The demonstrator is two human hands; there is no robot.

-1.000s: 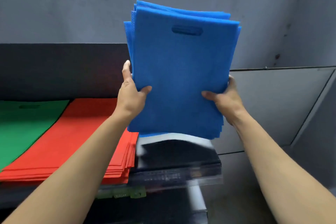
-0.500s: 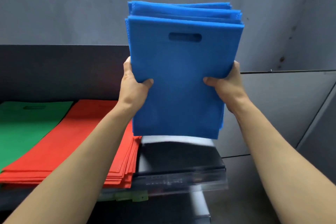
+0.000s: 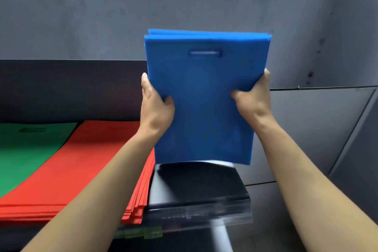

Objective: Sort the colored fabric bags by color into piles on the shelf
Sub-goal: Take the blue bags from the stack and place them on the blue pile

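Note:
I hold a stack of blue fabric bags (image 3: 204, 92) upright above the right end of the black shelf (image 3: 196, 186). My left hand (image 3: 155, 106) grips the stack's left edge, thumb on the front face. My right hand (image 3: 253, 98) grips the right edge the same way. A cut-out handle slot shows near the top of the front bag. The stack's lower edge hangs just above the bare shelf surface. A pile of red bags (image 3: 86, 165) lies flat on the shelf to the left, with a pile of green bags (image 3: 26, 149) beside it at the far left.
A grey concrete wall (image 3: 143, 6) rises behind the shelf. A dark back panel (image 3: 61, 88) stands behind the piles. Grey panels (image 3: 317, 129) lie to the right of the shelf. A clear strip runs along the shelf's front edge (image 3: 200, 210).
The blue stack has come down toward the shelf, and its edges have been squared up so the bags line up. Both hands keep their grip on the sides.

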